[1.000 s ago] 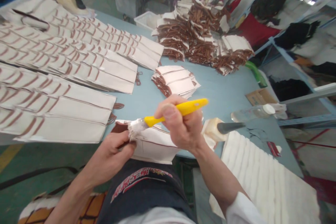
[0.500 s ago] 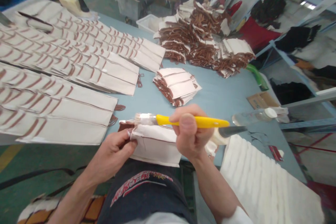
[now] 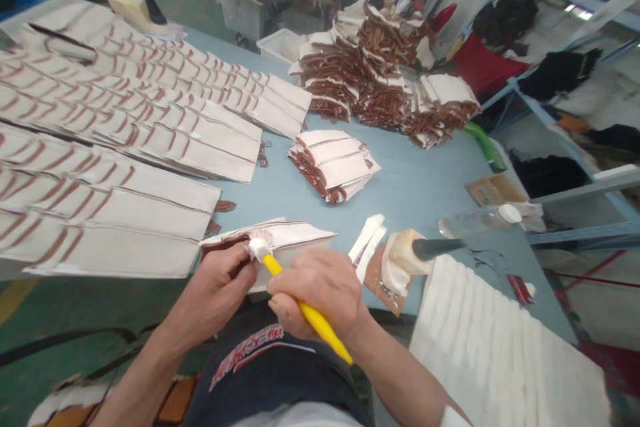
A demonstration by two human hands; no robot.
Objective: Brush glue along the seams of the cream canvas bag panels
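My right hand is closed around the yellow handle of a paintbrush. The brush's pale bristles press into the opening of a white fabric piece with brown edging at the table's front edge. My left hand pinches the near edge of that piece and spreads it beside the bristles. The lower part of the piece is partly hidden by my hands. Right of my right hand stands a cream container with a dark spout, on a brown stained scrap. Two white strips lie beside it.
Overlapping rows of white pieces cover the table's left side. A small stack sits mid-table, with taller brown-and-white piles behind. At right lie white padding sheets and a clear bottle. Metal shelving borders the right side.
My right hand has swung the brush from level above the piece down into its opening, handle now pointing toward me. The piece's upper layer has been lifted open; my left hand stays about where it was.
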